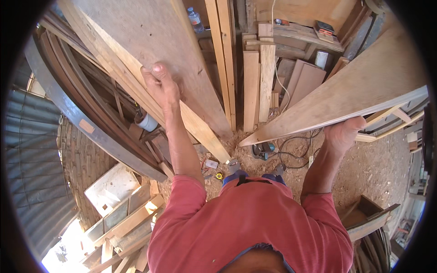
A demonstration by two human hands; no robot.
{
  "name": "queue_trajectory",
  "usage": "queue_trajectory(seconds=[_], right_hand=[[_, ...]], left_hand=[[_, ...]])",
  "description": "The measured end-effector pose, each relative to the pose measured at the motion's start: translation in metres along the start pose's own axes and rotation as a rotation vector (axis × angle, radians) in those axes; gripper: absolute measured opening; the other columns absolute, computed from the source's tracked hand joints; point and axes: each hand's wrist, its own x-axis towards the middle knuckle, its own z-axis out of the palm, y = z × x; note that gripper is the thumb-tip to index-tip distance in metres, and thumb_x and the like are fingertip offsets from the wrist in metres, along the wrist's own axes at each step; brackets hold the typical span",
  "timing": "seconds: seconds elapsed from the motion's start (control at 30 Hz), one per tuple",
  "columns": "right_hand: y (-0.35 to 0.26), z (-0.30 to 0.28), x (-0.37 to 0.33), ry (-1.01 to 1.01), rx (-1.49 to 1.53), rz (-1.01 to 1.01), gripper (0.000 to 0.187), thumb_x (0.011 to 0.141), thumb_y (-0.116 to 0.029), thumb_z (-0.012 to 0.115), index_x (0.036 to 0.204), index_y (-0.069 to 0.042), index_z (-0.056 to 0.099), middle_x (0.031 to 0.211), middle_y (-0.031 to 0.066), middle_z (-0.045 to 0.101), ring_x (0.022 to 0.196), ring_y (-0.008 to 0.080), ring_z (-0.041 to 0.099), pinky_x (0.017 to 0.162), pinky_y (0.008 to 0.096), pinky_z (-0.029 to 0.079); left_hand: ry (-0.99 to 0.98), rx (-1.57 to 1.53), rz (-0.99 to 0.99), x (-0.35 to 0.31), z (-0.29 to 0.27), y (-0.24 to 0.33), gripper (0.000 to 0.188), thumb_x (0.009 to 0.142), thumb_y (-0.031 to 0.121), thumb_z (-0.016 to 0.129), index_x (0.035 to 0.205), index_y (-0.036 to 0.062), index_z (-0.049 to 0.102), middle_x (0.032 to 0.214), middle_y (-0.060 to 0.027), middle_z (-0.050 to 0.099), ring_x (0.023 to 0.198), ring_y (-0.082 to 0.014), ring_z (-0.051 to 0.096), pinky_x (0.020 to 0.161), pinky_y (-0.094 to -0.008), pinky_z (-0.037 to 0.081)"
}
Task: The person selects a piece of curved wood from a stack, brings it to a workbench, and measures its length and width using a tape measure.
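My left hand point(165, 88) is curled at the edge of a wide grey-brown plank point(184, 68), thumb against its face, right where a pale wooden strip point(202, 132) runs alongside; I can't tell whether the strip is in the grip too. My right hand point(342, 132) is closed at the lower edge of a long tapering board point(337, 93), some fingers hidden. The plank slants up to my left, the board away to my right, their near ends close together just ahead of my feet.

I'd judge this as steadying or positioning both pieces at once. Shifting either calls for a firm hold and watching those near ends around the power tool point(262, 151) and its black cord point(296, 154).

Beyond, a yellow tape measure point(219, 176) lies on the shaving-strewn floor point(364, 177); upright timbers point(251, 91) stand between the two pieces, with a plastic bottle point(195, 19) farther back.
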Motion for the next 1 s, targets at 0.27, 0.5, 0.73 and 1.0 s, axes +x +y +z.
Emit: queue_trajectory(seconds=[0.27,0.5,0.73,1.0], right_hand=[[-0.002,-0.011,-0.009,0.002,-0.490,-0.240,0.095,0.082,-0.077,0.055,0.137,-0.001,0.040,0.122,0.0079,0.051,0.112,0.0192,0.051,0.092,0.0347,0.045],[-0.002,0.000,-0.008,0.009,-0.019,0.062,0.097,0.079,-0.071,0.065,0.141,-0.002,0.038,0.131,0.0092,0.051,0.121,0.0231,0.050,0.102,0.0394,0.044],[0.014,0.023,0.009,0.005,-0.084,-0.097,0.092,0.086,-0.068,0.059,0.143,0.000,0.036,0.138,0.0100,0.048,0.127,0.0244,0.047,0.108,0.0410,0.039],[0.013,0.036,0.017,0.013,-0.079,-0.125,0.097,0.084,-0.070,0.059,0.144,0.002,0.034,0.141,0.0112,0.047,0.130,0.0244,0.044,0.111,0.0396,0.034]], left_hand=[[-0.097,-0.293,-0.065,0.000,-0.008,0.013,0.053,0.084,0.060,0.070,0.081,0.0106,0.052,0.071,0.0053,0.046,0.063,-0.0077,0.044,0.056,-0.0239,0.038],[-0.199,-0.353,-0.175,0.018,0.020,0.040,0.050,0.082,0.057,0.073,0.085,0.0110,0.055,0.075,0.0047,0.048,0.071,-0.0102,0.047,0.069,-0.0264,0.043],[-0.441,-0.310,-0.098,0.041,0.063,-0.027,0.062,0.094,0.052,0.061,0.122,-0.0038,0.058,0.108,-0.0083,0.065,0.101,-0.0131,0.057,0.091,-0.0321,0.045],[-0.408,-0.188,-0.106,0.090,0.113,-0.072,0.059,0.102,0.043,0.048,0.141,-0.0020,0.045,0.126,-0.0141,0.060,0.117,-0.0211,0.053,0.102,-0.0340,0.040]])
